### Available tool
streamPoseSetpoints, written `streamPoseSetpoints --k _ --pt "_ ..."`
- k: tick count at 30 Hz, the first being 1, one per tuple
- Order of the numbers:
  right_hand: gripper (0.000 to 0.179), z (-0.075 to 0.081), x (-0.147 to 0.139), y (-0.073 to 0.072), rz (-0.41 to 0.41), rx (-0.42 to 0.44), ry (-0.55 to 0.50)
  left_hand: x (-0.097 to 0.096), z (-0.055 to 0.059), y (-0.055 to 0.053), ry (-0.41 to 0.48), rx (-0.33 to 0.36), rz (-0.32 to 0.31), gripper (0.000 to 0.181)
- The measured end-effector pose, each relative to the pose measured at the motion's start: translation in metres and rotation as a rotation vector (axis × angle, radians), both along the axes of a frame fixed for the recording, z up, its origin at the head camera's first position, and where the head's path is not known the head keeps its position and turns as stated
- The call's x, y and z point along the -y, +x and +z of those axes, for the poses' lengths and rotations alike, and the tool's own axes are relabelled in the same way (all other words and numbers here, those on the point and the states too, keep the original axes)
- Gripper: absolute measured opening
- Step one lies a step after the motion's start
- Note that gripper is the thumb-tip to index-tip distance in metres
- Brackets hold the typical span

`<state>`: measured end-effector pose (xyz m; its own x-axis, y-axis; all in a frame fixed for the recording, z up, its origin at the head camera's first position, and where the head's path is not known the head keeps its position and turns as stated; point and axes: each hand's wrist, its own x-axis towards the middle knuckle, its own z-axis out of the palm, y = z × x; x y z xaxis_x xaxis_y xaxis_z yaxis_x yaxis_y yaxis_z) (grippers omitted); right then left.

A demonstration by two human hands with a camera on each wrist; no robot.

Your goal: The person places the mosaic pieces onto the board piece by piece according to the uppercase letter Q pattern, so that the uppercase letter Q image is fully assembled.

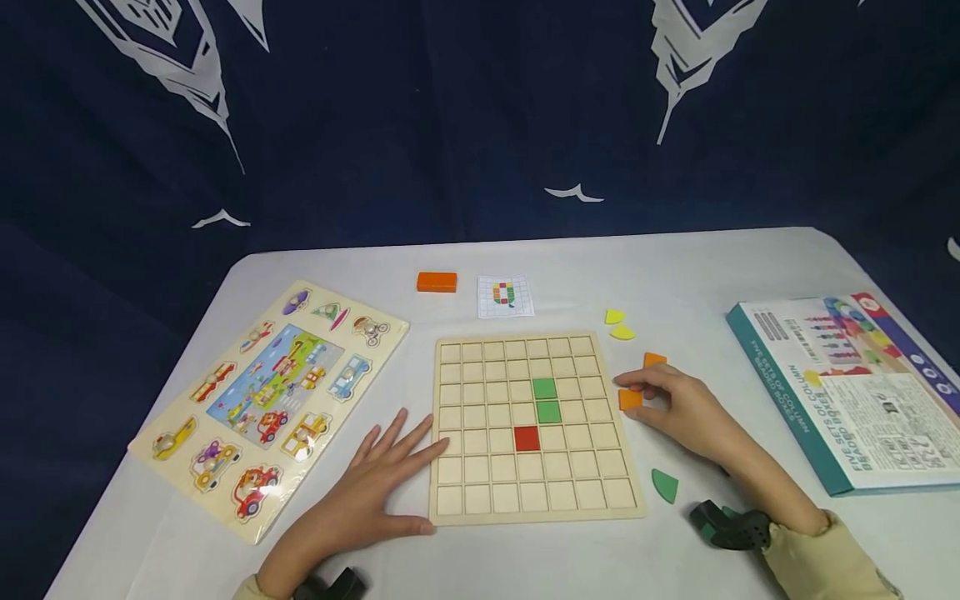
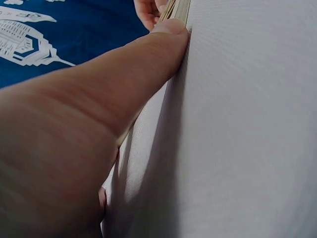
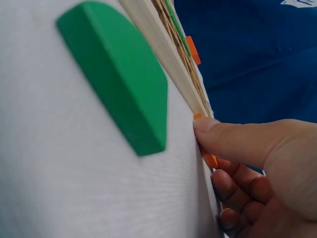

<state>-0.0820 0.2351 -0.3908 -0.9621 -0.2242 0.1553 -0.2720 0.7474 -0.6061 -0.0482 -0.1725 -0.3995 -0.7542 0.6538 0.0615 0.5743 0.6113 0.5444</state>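
Note:
A wooden grid board (image 1: 442, 515) lies flat on the table. Two green squares (image 1: 548, 412) sit in neighbouring cells of one column, and a red square (image 1: 527, 439) fills a cell lower and to their left. My left hand (image 1: 378, 483) rests with spread fingers at the board's left edge; its thumb (image 2: 163, 44) touches the board's side. Right of the board, my right hand (image 1: 678, 408) pinches an orange square block (image 1: 630, 400) between thumb and fingers, low at the tabletop. A second orange block (image 1: 655, 359) lies just behind that hand, partly hidden.
Two yellow pieces (image 1: 622, 332) and a green quarter-round piece (image 1: 664, 486) lie right of the board. Behind it are an orange stack (image 1: 437, 282) and a pattern card (image 1: 506, 309). A picture puzzle (image 1: 277, 400) lies left; a teal-edged box (image 1: 847, 400) lies right.

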Motion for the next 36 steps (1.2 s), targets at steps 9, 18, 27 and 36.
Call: streamPoseSetpoints --k 9,18,27,36 --pt "0.037 0.001 0.002 -0.002 0.003 -0.01 -0.012 0.001 0.002 -0.001 -0.019 0.006 -0.001 0.09" --pt "0.036 0.011 0.003 -0.003 -0.011 0.007 -0.049 0.0 0.001 -0.002 -0.016 0.005 0.002 0.09" --pt "0.034 0.035 0.019 -0.009 0.035 -0.099 -0.098 0.0 0.0 -0.004 -0.048 0.024 0.002 0.092" --pt "0.026 0.038 0.06 -0.021 0.076 0.005 -0.257 0.002 0.001 -0.003 -0.027 0.026 -0.011 0.088"
